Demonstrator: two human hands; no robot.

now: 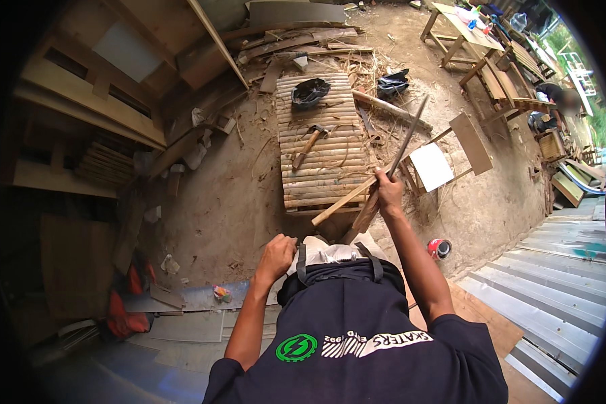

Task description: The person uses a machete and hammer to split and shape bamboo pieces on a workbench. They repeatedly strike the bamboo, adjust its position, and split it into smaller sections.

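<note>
My right hand (388,193) is closed around a long, narrow, dark blade-like bar (411,128), which slants up and away to the right. Just below that hand a pale bamboo strip (340,203) and a brown piece of wood (365,219) run down toward my lap; whether the fingers grip these too I cannot tell. My left hand (276,258) is curled closed beside my left thigh, and its inside is hidden. Ahead of me lies a low bamboo-slat bench (316,151). On it rest a hammer (308,146) with a wooden handle and a black plastic bag (310,93).
Wood scraps (303,40) and another black bag (392,83) lie beyond the bench. To the right are a white sheet (431,168), a brown board (471,143) and a red can (439,249). A wooden table (468,30) stands far right, with a person (552,94) bending nearby.
</note>
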